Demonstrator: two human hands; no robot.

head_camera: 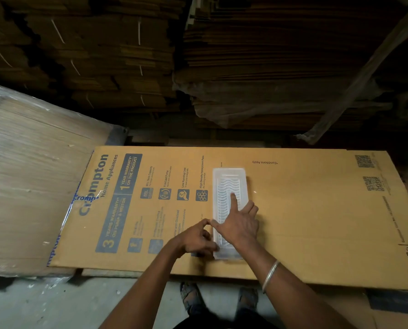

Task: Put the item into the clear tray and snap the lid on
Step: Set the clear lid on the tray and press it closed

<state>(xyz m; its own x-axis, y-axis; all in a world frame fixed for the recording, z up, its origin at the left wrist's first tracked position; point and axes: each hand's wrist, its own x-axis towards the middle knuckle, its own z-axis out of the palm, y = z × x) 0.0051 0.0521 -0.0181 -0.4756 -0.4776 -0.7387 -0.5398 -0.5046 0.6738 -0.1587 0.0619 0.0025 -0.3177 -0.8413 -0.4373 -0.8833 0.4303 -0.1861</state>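
Tray (230,186) is a long clear plastic one with a wavy ribbed pattern showing through it, lying flat on a big sheet of printed cardboard (305,210) that serves as the work surface. Can't really tell if the lid is on it or whether anything is inside, it's all see-through and a bit blurry.

Right hand (239,224) rests on top of the tray, palm down, fingers spread fairly wide. The index finger (234,200) sticks out straight and presses on the ribbed middle; the other fingers fan toward the tray's right edge, and the thumb reaches to the left edge. It isn't gripping anything, just pushing flat. There's a metal bangle (270,275) on that wrist.

Left hand (198,238) is at the tray's left edge near the close end, fingers curled loosely, fingertips touching the tray's side. One finger meets the right thumb.

Feet in sandals (190,296) show on the concrete floor (55,302) below.
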